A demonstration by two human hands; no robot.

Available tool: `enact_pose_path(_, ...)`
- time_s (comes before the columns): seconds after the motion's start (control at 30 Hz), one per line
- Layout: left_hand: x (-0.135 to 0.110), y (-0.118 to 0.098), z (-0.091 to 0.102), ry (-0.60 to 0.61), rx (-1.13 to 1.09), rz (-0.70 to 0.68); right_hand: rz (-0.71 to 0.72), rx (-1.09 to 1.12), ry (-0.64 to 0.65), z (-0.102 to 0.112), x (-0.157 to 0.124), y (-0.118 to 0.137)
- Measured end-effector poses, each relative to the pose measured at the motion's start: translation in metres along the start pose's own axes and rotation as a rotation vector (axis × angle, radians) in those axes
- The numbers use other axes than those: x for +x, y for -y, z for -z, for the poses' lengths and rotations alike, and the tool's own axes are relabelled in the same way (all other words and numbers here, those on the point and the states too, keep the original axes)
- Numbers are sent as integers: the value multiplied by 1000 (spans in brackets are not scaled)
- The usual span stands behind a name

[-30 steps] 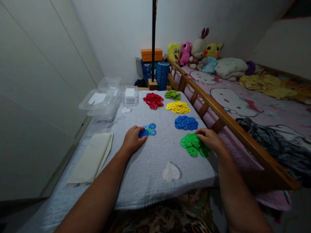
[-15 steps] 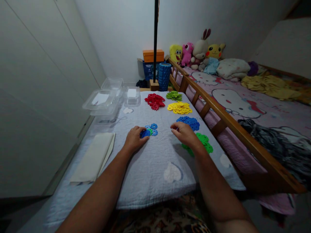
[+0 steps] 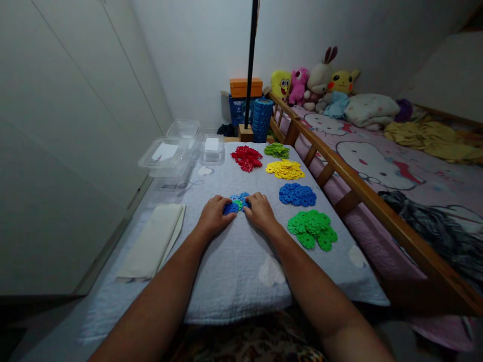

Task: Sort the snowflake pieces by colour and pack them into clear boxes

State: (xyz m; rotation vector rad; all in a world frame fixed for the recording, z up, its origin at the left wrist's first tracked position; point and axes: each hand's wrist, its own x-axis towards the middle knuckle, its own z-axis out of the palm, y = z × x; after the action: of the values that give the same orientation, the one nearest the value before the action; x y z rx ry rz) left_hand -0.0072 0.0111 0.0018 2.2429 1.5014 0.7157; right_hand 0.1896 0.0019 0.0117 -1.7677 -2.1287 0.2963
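Table [image 3: 237, 271]: soft cloth on top, bed [image 3: 320, 130] along its right edge.
Left hand [image 3: 219, 216]: fingers pinch a dark blue disc [image 3: 231, 208].
Right hand [image 3: 260, 211]: fingertips bent in close; I can't tell if they grip.
Blue-green flower [image 3: 239, 205]: mid-table, between both hands.
Green pile [image 3: 311, 229]: near the right edge.
Clear boxes [image 3: 164, 157]: far left corner.

Left hand [image 3: 214, 217] and right hand [image 3: 260, 212] just apart, fingers [image 3: 218, 199] bent, bare forearms [image 3: 166, 291] angled inward from both sides.
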Motion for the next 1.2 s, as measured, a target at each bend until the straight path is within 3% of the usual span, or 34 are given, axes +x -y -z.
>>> enact_pose_path(0.33, 0, -3, 1, 15, 21, 16, -63, 310, -13, 8, 0, -9)
enact_pose_path(0.53, 1, -3, 2, 41, 43, 27, -125, 428, -143, 37, 2, -32)
enact_pose_path(0.67, 1, -2, 1, 24, 28, 21, -207, 386, -251, 68, 8, -67)
enact_pose_path(0.83, 0, -2, 0, 17, 31, 23, -292, 271, -245, 93, 14, -109)
enact_pose_path(1.2, 1, -1, 0, 27, 39, 29, -353, 59, -204, 95, 26, -147)
